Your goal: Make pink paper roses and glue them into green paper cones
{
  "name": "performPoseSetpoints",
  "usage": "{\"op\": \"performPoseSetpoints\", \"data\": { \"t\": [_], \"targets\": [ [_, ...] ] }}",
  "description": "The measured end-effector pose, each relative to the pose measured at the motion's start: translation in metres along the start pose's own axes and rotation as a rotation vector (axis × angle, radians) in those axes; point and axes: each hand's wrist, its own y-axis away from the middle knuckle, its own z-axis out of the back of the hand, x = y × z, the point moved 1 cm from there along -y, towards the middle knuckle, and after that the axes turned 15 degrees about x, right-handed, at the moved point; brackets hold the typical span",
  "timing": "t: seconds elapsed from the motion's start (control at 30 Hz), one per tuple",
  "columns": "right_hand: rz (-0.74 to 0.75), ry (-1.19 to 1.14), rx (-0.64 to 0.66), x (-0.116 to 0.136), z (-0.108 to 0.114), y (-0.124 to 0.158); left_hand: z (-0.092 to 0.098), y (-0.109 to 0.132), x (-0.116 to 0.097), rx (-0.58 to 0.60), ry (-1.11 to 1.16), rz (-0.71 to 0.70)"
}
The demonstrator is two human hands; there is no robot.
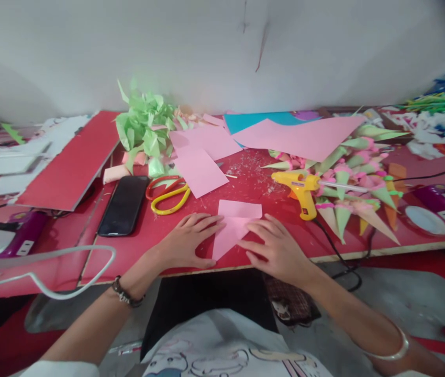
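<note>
A small folded piece of pink paper (233,230) lies at the table's front edge between my hands. Its top is a wide rectangle and its lower part narrows toward a point. My left hand (189,241) rests beside it, fingers stretched out, the fingertips touching its left edge. From the other side, my right hand (275,246) has its spread fingers on the paper's right edge. Scissors (170,195) with red and yellow handles lie behind my left hand. A yellow glue gun (301,191) rests behind my right hand.
A black phone (123,205) lies left of the scissors. Pink sheets (202,162) and green tissue paper (146,125) are farther back. Many small paper cones (358,173) are heaped at the right. A red board (71,162) and a white cable (104,248) occupy the left side.
</note>
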Motion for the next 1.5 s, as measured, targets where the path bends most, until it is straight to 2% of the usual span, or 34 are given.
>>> {"op": "performPoseSetpoints", "data": {
  "t": [0.2,0.33,0.47,0.57,0.63,0.77,0.87,0.97,1.1,1.23,1.37,1.5],
  "targets": [
    [-0.214,0.085,-0.032,-0.039,0.007,0.014,0.0,0.001,-0.001,-0.007,-0.011,-0.001],
    [-0.296,0.091,-0.039,-0.05,0.01,0.014,0.001,0.002,0.001,-0.016,-0.022,-0.017],
    [-0.261,0.029,-0.072,-0.036,0.008,0.004,0.001,0.002,0.003,-0.004,-0.016,-0.029],
    [-0.153,-0.069,0.017,-0.018,0.003,-0.004,0.002,0.004,0.0,-0.002,0.002,-0.018],
    [-0.138,-0.061,0.059,-0.007,0.0,-0.008,0.002,0.006,-0.007,-0.052,0.013,0.002],
    [-0.231,0.022,0.067,0.011,0.0,-0.012,0.0,0.008,-0.028,-0.193,-0.021,-0.01],
    [-0.242,-0.043,0.096,0.02,-0.001,-0.011,-0.005,0.004,-0.04,-0.238,-0.061,-0.024],
    [-0.206,-0.095,0.115,0.02,-0.003,-0.005,-0.011,-0.001,-0.046,-0.216,-0.066,-0.031],
    [-0.187,-0.037,0.172,0.014,-0.003,0.005,-0.016,-0.004,-0.047,-0.232,-0.069,0.022],
    [-0.218,-0.017,0.191,0.023,0.001,0.007,-0.014,-0.007,-0.054,-0.291,-0.081,0.021],
    [-0.163,-0.088,0.182,0.035,0.002,0.004,-0.017,-0.009,-0.062,-0.35,-0.144,0.021],
    [-0.121,-0.138,0.12,0.027,0.001,0.006,-0.024,-0.005,-0.058,-0.478,-0.278,0.005]
  ]
}}
